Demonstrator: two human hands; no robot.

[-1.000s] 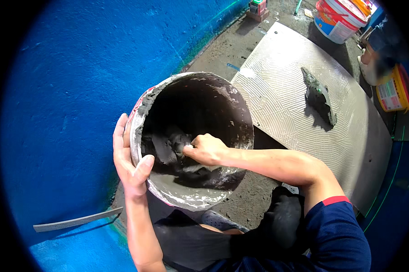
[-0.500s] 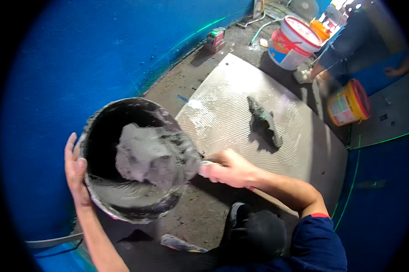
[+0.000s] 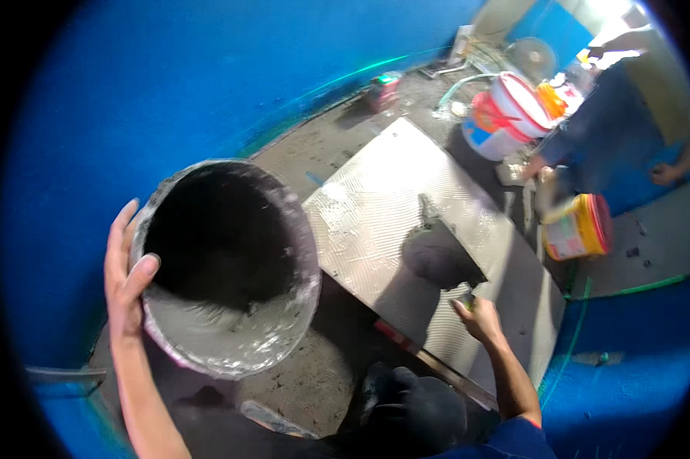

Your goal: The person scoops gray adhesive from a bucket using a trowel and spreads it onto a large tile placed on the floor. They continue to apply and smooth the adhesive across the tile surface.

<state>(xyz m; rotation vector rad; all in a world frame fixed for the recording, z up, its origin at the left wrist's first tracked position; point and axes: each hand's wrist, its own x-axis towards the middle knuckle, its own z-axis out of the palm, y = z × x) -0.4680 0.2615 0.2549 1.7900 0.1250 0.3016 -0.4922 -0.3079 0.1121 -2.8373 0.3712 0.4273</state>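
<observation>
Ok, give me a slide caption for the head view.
The left hand grips a grey-smeared bucket by its rim while the right hand holds a trowel over a pale, ridged slab.

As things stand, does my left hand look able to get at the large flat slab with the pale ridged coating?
Probably not: your left hand is holding the side of the round, grey-smeared bucket, which lies between it and the slab.

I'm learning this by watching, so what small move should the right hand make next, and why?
Probably tip the trowel to ease the dark grey mix onto the ridged slab: the right hand grips the trowel with its blade over the slab and the mix at it, while the left hand steadies the bucket at its rim.
</observation>
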